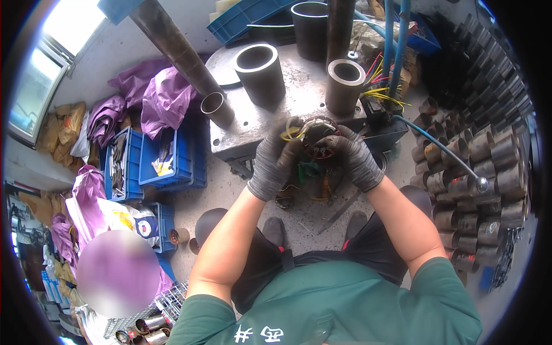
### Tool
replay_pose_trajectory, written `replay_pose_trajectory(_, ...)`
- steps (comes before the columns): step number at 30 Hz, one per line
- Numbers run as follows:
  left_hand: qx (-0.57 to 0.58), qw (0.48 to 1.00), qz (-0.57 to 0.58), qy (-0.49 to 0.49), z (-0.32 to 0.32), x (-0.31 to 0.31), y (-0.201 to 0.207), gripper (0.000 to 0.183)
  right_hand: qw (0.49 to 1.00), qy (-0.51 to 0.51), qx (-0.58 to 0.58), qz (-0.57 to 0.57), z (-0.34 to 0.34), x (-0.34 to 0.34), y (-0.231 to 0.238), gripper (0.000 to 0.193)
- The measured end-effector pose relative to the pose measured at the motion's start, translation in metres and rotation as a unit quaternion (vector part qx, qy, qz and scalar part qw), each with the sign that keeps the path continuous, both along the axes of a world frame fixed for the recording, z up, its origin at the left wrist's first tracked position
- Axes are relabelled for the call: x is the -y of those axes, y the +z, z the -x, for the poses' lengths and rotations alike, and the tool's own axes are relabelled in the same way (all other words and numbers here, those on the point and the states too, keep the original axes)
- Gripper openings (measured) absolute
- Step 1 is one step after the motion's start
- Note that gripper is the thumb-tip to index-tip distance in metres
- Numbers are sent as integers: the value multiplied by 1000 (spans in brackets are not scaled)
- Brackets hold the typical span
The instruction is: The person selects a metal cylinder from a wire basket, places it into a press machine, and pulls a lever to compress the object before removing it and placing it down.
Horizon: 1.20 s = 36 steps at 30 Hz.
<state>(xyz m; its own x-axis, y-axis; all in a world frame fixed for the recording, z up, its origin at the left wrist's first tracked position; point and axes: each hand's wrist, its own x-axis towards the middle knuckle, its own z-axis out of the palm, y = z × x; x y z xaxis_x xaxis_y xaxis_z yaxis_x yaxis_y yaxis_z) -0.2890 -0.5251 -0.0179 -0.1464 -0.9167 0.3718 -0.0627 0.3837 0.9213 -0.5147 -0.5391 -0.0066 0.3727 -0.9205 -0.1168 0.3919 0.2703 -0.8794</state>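
Note:
Both my hands wear grey knitted gloves with darkened fingers. Between them, in front of the metal table, is a ring-shaped motor stator (318, 152) with reddish-brown windings around its opening. My left hand (275, 161) closes on its left side, where a loop of yellow wire (291, 133) sticks out by the fingers. On the opposite side, my right hand (357, 157) grips the rim, its thumb bent toward the opening. The fingertips behind the stator are partly hidden. Just beyond it, a thick-walled metal sleeve (345, 86) stands on the table.
The steel table (299, 86) also carries a wide sleeve (259, 75) and a narrow tube (217, 109). Blue crates (167, 164) and purple sacks (167, 100) line the left. Stacked metal cylinders (480, 184) fill the right, behind a blue rod with a ball end (482, 183). Yellow wires (382, 95) hang by the table's right corner.

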Motion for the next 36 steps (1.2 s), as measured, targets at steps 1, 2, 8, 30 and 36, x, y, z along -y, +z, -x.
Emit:
replay_pose_trajectory(1,-26,999,-26,-8,-4,2,-4,47,1000,-1,-10,7,-1,-1,0,44)
replay_pose_trajectory(2,-52,997,-52,-18,-5,4,-5,47,1000,-3,-22,15,0,-1,-1,44)
replay_pose_trajectory(8,-88,992,-52,75,-3,8,-4,16,982,-37,-134,127,5,0,-19,45)
replay_pose_trajectory(30,264,961,74,19,-4,10,-9,20,494,-36,-865,75,324,-92,-96,66)
replay_pose_trajectory(36,320,943,-9,-91,-3,-16,3,31,525,262,-800,-128,361,-265,-218,39)
